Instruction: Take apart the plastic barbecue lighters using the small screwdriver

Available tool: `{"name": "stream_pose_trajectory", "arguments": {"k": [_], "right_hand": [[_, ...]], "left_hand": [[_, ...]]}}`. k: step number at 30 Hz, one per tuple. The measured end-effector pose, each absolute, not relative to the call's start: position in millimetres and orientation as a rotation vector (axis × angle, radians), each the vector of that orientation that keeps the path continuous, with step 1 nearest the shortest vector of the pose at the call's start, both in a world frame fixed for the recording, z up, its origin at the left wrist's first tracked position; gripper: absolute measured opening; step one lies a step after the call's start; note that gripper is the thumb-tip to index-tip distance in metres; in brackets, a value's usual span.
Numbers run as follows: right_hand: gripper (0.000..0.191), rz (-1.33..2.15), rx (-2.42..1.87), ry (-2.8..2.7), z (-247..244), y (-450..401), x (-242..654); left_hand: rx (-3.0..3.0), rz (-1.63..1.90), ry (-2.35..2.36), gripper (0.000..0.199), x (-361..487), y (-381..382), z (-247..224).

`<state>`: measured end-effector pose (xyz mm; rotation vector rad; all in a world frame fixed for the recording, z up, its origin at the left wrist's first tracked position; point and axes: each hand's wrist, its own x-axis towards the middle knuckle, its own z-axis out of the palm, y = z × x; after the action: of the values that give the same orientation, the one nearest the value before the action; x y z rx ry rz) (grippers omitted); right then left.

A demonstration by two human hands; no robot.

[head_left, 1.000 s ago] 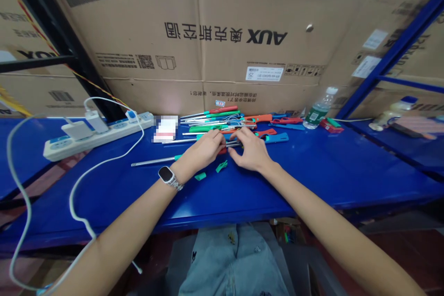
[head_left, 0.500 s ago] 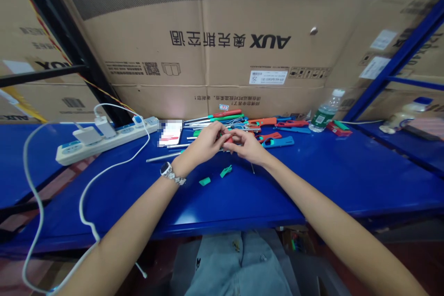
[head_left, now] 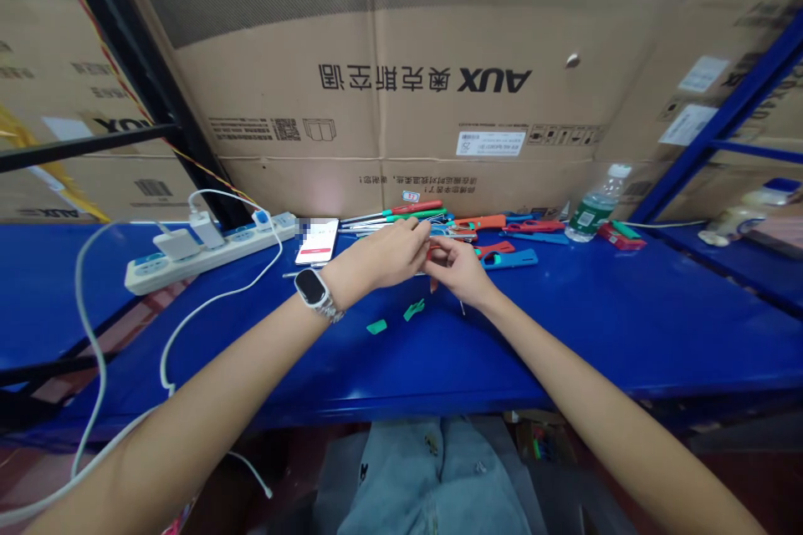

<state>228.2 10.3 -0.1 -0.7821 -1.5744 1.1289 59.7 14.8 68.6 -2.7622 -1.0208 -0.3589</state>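
My left hand (head_left: 400, 253) and my right hand (head_left: 462, 270) meet over the middle of the blue table. The fingertips of both hands are closed round a small red piece (head_left: 432, 252), of which just a sliver shows between them; its exact kind is hidden. Two loose green plastic pieces (head_left: 414, 309) lie on the table just below the hands. Directly behind the fingers spreads a pile of long-necked lighters, among them an orange one (head_left: 480, 222) and a blue one (head_left: 511, 258). The tip of a thin metal rod (head_left: 462, 308) pokes out under my right hand.
A white power strip (head_left: 188, 257) with plugs and cables stands at the left, beside a phone (head_left: 317, 242). At the right back are a water bottle (head_left: 595, 205) and a small red box (head_left: 621, 236). A large cardboard box (head_left: 401, 33) rises behind the table (head_left: 565, 334).
My left hand has turned over, its back and watch now facing up more, and covers more of the red piece. The whole view has shifted slightly.
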Motion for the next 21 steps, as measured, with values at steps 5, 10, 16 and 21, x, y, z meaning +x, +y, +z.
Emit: {"name": "stream_pose_trajectory", "arguments": {"k": [5,10,16,21], "right_hand": [[0.035,1.118,-0.763,-1.491,13.0,12.6,227.3],[0.036,1.154,-0.709,-1.433,21.0,12.6,227.4],[0.036,1.338,-0.659,-1.409,20.0,7.8,238.8],[0.047,1.502,-0.674,-1.394,15.1,7.0,235.6]], "left_hand": [[-2.89,-0.258,-1.152,0.024,67.5,25.4,96.4],[-2.908,-0.194,-1.31,0.022,78.7,36.5,113.7],[-3.31,-0.378,-1.243,0.03,77.3,46.9,112.5],[-3.402,-0.788,-1.179,0.036,69.5,40.6,82.6]]}}
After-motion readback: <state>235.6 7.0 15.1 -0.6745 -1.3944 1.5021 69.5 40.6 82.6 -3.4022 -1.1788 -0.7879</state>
